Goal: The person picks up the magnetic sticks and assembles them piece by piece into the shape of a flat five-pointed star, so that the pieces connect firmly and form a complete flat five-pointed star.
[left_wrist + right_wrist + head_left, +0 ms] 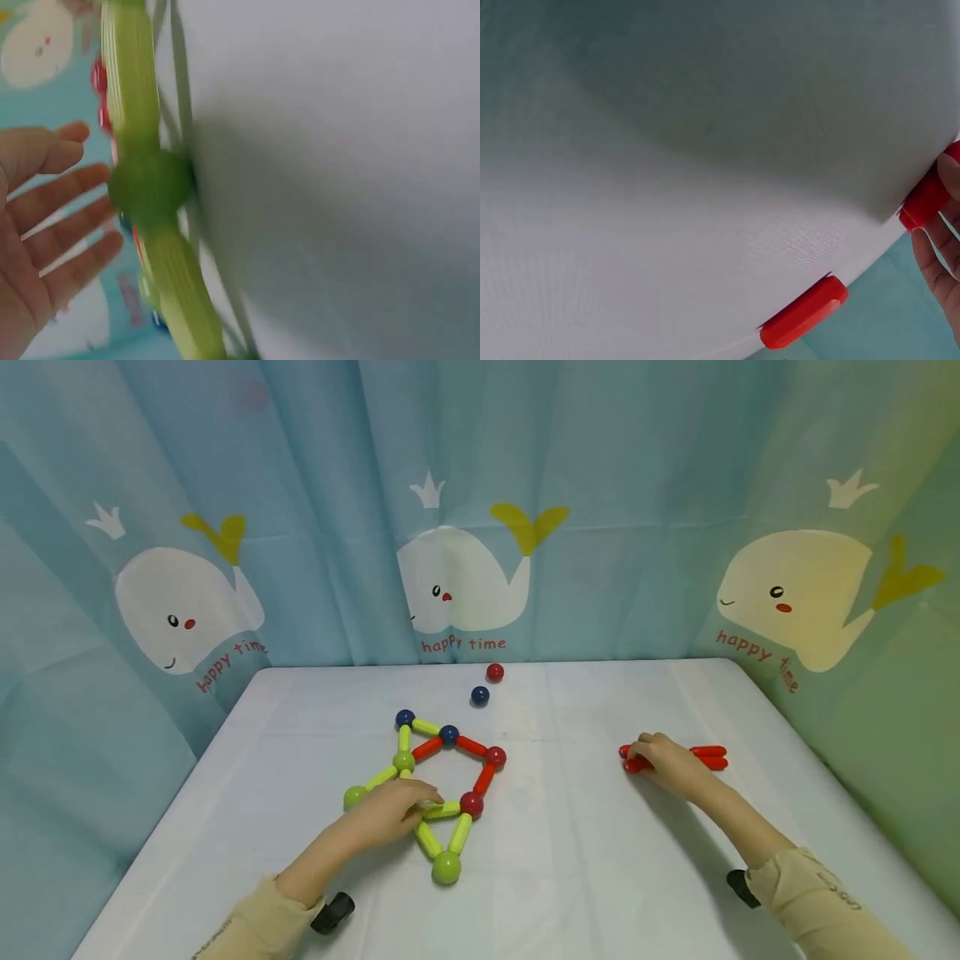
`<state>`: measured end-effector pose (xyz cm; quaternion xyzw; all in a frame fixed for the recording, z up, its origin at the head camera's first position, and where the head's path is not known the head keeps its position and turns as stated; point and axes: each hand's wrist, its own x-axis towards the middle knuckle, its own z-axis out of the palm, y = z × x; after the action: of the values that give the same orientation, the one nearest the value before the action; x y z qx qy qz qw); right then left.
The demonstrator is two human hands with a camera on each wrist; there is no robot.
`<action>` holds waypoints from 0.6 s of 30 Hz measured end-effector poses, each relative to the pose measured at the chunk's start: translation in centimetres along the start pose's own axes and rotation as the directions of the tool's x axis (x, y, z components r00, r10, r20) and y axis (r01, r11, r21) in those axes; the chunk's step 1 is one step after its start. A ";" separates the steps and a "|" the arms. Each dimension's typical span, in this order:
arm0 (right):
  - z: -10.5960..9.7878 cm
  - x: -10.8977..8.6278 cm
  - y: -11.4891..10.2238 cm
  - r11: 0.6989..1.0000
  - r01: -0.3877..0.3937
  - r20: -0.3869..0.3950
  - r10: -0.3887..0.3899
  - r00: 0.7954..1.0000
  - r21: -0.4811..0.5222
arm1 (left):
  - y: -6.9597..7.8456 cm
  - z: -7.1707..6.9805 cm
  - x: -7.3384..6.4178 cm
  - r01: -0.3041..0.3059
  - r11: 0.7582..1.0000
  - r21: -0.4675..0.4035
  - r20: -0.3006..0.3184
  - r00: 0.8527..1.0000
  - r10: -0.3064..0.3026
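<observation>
A flat magnetic frame of coloured sticks and balls lies on the left half of the table, with blue balls, red balls and green balls at its corners. My left hand is over its near left side and hides part of it. In the left wrist view, its loosely extended fingers are beside a green ball joining two yellow-green sticks. To the right, my right hand pinches a red stick between thumb and fingers. More red sticks lie beside it.
A loose red ball and a loose blue ball lie behind the frame near the table's back edge. A light blue whale-print curtain surrounds the white table at the back and sides.
</observation>
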<state>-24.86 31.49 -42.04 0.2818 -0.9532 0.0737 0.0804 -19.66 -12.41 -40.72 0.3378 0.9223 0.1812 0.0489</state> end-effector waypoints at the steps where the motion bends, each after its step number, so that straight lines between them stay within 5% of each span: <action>1: 0.0 0.1 -0.1 1.000 -0.006 0.010 0.006 1.000 -0.010 | 0.6 0.2 0.4 0.001 1.000 -0.003 -0.008 1.000 -0.001; 7: 0.1 0.8 -1.4 1.000 -0.007 0.049 0.008 0.999 -0.014 | 2.7 1.8 2.3 0.041 0.998 -0.043 0.006 0.999 -0.041; 18: -0.3 2.7 -6.6 0.995 0.077 0.093 -0.083 0.992 0.065 | 2.8 2.9 4.6 0.154 0.977 -0.150 -0.038 0.986 -0.161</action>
<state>-23.43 24.60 -40.58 0.3253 -0.9412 0.0863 0.0290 -20.87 -6.58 -42.19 0.2544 0.9313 0.2523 0.0648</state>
